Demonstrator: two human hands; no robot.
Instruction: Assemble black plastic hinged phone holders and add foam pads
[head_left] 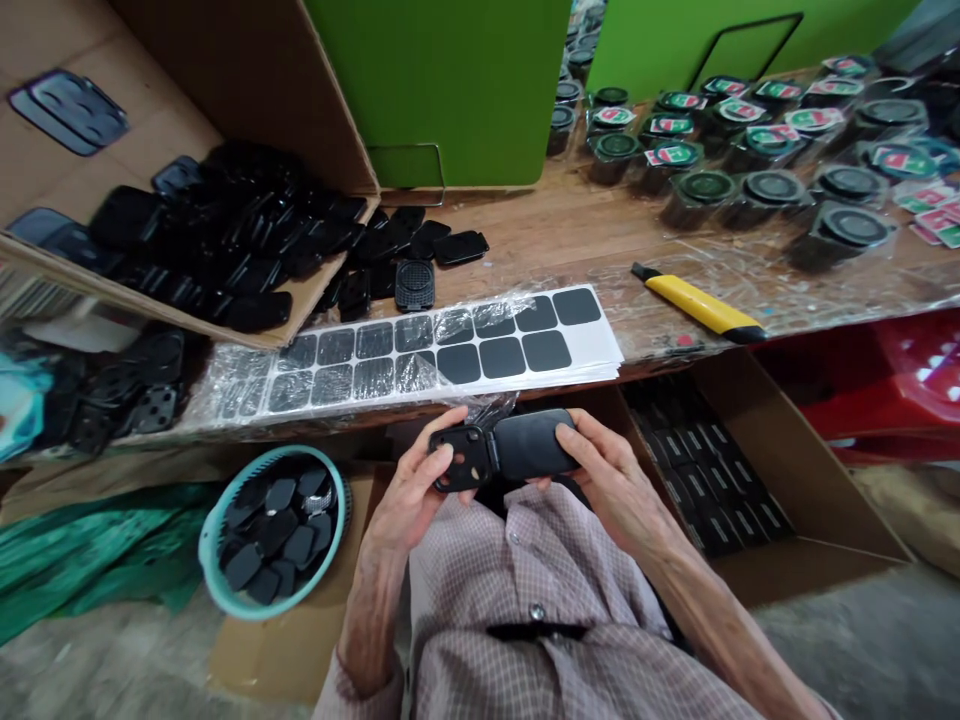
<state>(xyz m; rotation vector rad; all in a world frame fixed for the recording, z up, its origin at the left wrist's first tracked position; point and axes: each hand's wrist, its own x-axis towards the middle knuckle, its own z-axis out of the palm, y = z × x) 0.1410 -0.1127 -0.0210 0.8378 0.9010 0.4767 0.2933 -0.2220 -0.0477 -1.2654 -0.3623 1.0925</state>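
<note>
Red, green and white labels (739, 108) sit on the lids of the clear tubs (776, 187) at the worktop's (517, 235) far right, their printing too small to read. Pale strips mark the black pieces (712, 480) packed in the lower carton (840, 480) (whether they bear writing, I cannot tell).

The hinged black plastic case (529, 445) is above the lap, just in front of the worktop's edge, lying between the fingers of both hands. Those of the left hand (409, 490) grasp its outer left end, thumb on the face; those of the right hand (607, 470) pinch the opposite end, thumb near the upper corner.

It is opened out at the hinge: the left half is pierced with rounded holes, the right half smooth, matt and round-cornered.
</note>
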